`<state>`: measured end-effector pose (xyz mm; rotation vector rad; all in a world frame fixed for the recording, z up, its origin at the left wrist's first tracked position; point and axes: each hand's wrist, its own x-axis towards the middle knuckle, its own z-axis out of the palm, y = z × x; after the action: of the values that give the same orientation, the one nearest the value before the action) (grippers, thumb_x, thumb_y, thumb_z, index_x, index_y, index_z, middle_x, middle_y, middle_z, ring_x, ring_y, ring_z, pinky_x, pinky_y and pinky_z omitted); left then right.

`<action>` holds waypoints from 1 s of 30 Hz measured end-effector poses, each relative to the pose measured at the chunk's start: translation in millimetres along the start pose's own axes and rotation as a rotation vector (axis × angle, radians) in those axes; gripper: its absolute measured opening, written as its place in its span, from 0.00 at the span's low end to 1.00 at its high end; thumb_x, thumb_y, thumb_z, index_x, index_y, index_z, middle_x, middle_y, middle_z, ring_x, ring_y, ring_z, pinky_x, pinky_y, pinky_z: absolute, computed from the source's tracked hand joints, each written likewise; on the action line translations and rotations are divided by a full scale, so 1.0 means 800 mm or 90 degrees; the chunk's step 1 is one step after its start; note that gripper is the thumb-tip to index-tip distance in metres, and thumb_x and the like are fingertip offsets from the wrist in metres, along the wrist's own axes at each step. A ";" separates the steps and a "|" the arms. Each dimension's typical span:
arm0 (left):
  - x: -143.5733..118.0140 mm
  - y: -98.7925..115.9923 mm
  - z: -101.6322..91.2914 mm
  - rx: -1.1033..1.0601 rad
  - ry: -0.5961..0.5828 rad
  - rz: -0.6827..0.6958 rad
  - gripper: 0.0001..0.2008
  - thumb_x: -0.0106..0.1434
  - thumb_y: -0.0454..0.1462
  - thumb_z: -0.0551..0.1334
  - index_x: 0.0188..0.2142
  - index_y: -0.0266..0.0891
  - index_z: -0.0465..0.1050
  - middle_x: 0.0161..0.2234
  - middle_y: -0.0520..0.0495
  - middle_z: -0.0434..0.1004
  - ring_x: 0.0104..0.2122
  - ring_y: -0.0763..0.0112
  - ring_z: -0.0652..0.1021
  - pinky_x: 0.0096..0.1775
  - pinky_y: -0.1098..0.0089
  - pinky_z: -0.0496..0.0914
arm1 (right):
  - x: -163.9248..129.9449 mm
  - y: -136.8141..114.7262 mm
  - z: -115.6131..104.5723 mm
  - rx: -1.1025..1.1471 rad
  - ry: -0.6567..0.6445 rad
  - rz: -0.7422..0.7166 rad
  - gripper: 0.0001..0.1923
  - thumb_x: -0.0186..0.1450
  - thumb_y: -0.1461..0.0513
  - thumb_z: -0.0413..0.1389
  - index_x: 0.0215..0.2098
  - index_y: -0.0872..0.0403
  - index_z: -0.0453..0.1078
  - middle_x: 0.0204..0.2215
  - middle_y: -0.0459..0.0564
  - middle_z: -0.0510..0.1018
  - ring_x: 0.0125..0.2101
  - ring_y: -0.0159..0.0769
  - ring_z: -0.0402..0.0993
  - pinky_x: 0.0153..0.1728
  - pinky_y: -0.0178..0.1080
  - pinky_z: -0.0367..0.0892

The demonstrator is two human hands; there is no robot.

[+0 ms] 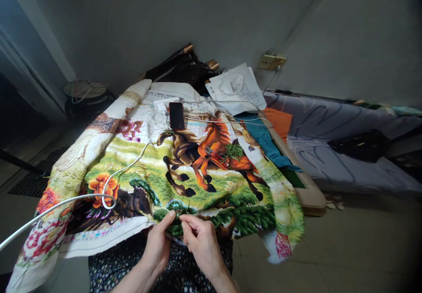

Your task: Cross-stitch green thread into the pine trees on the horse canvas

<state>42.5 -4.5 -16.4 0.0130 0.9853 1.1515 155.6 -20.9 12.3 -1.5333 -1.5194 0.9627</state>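
Observation:
A large cross-stitch cloth [141, 150] with horses, flowers and greenery spreads before me, its sides rolled. At its near edge my left hand [158, 242] grips the fabric, thumb on top and fingers hidden underneath. Close beside it, my right hand [201, 240] is closed in a pinch just over the dark green stitching. Whatever lies between those fingertips is too small to make out. On the orange horse rest a tangle of green thread [234, 151] and a small red-handled tool [215, 155], perhaps scissors.
A phone [176, 115] lies on the far part of the cloth, near a white cable [138, 157] that loops across to the left. Behind are a white printed bag [234, 89] and black plastic [180, 71]. A wall socket [271, 61] is at the back right.

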 end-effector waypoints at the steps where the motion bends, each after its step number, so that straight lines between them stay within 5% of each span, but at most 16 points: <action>1: 0.000 0.000 0.000 -0.001 0.002 -0.002 0.10 0.47 0.36 0.72 0.30 0.34 0.79 0.25 0.49 0.79 0.24 0.69 0.76 0.30 0.67 0.69 | 0.000 -0.001 0.000 -0.003 0.004 -0.006 0.14 0.65 0.62 0.50 0.34 0.53 0.79 0.13 0.43 0.69 0.12 0.29 0.61 0.13 0.30 0.57; 7: 0.000 0.000 0.001 0.004 0.006 0.000 0.09 0.46 0.36 0.72 0.28 0.33 0.78 0.24 0.48 0.79 0.24 0.69 0.76 0.30 0.67 0.69 | -0.001 0.000 0.009 -0.005 0.037 0.030 0.12 0.64 0.60 0.50 0.33 0.55 0.76 0.12 0.43 0.70 0.10 0.28 0.60 0.11 0.30 0.55; 13: -0.002 0.002 0.001 0.031 0.021 0.013 0.10 0.44 0.37 0.73 0.24 0.33 0.77 0.22 0.49 0.77 0.23 0.70 0.75 0.30 0.68 0.68 | -0.003 0.002 0.025 0.139 0.013 0.147 0.11 0.65 0.56 0.50 0.30 0.54 0.66 0.15 0.41 0.70 0.11 0.27 0.64 0.13 0.28 0.57; 30: 0.001 0.004 0.008 0.043 0.103 0.043 0.06 0.43 0.34 0.71 0.23 0.33 0.79 0.25 0.48 0.79 0.29 0.71 0.75 0.37 0.70 0.68 | -0.005 0.012 0.029 0.139 0.073 0.082 0.07 0.61 0.62 0.54 0.26 0.54 0.70 0.18 0.43 0.68 0.18 0.30 0.63 0.18 0.30 0.60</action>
<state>44.5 0.4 -12.0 0.0071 1.1747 1.1938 138.7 -24.6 -6.1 -1.5154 -1.2059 1.0583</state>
